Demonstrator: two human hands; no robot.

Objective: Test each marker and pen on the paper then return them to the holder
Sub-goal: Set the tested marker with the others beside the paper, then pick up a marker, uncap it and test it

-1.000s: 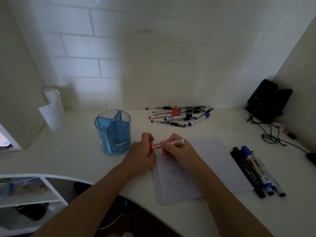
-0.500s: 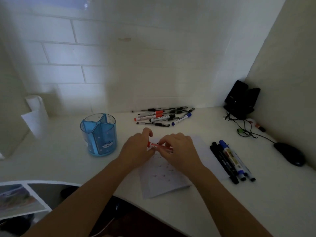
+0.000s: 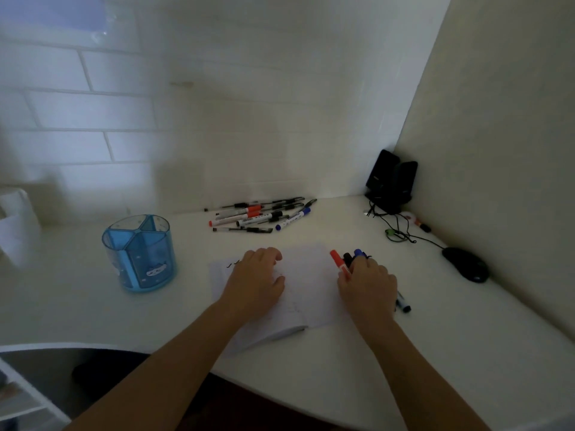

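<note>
My right hand [image 3: 367, 283] holds a red-capped marker [image 3: 339, 263] at the paper's right edge, right beside the black and blue markers [image 3: 353, 256] lying there; my hand covers most of them. My left hand [image 3: 256, 279] rests flat on the white paper [image 3: 306, 284], fingers relaxed. The blue divided holder [image 3: 140, 253] stands to the left, apart from both hands. A pile of several pens and markers [image 3: 261, 216] lies further back near the wall.
A black mouse [image 3: 465, 264] sits at the right by the side wall, with cables [image 3: 396, 231] and black speakers [image 3: 390, 181] in the corner. A white object [image 3: 15, 222] stands at the far left. The desk's curved front edge runs below my arms.
Both hands held the red marker over the paper before. Now my right hand has carried it right to the markers beside the paper, and my left hand has let go and rests on the paper.
</note>
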